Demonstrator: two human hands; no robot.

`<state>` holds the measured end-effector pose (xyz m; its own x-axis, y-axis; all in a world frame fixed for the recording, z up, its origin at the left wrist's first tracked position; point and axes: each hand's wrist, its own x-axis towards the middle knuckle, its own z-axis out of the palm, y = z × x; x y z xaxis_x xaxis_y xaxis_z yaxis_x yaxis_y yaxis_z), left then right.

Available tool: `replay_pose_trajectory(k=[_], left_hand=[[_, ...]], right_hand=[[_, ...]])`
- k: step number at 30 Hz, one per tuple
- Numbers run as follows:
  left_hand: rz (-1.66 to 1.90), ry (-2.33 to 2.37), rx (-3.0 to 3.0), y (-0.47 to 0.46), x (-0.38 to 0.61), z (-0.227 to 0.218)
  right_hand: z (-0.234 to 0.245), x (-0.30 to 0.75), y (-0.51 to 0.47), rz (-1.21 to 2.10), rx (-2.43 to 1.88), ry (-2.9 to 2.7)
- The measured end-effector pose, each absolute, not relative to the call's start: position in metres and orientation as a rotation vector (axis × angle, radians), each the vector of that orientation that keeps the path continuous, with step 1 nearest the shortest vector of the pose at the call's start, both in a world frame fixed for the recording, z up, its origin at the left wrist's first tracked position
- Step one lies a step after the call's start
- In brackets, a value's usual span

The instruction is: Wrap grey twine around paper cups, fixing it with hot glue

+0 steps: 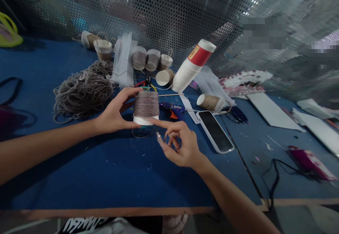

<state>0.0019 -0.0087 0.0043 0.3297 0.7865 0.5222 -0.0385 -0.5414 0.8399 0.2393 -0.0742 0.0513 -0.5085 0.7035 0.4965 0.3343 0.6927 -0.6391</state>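
Observation:
In the head view a paper cup (146, 105) is wrapped in rows of grey-brown cord, with a bare white band along its lower edge. My left hand (115, 112) grips it from the left, thumb at the bottom and fingers near the top. The index finger of my right hand (182, 144) stretches to the white band and appears to touch it. Its other fingers curl loosely apart, holding nothing I can see. Behind the cup lies a blue glue gun (173, 109) with an orange trigger. A thin loop of cord hangs below the cup.
Left of the cup lies a heap of grey cord (83, 91). A leaning stack of white paper cups (186, 73), several cord-wrapped cups and a white mesh bundle (123, 60) stand behind. On the right are a phone (215, 131), a wrapped cup (209, 102) and white boards (274, 110).

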Motion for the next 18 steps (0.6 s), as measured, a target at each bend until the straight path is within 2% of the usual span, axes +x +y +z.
replay_pose_trajectory(k=[11, 18], left_hand=[[1.337, 0.594, 1.716, -0.005, 0.003, 0.0], [1.337, 0.573, 1.7, -0.003, 0.003, -0.002]], right_hand=[[0.04, 0.249, -0.057, 0.715, -0.925, -1.566], [0.037, 0.25, -0.061, 0.769, -0.74, -1.514]])
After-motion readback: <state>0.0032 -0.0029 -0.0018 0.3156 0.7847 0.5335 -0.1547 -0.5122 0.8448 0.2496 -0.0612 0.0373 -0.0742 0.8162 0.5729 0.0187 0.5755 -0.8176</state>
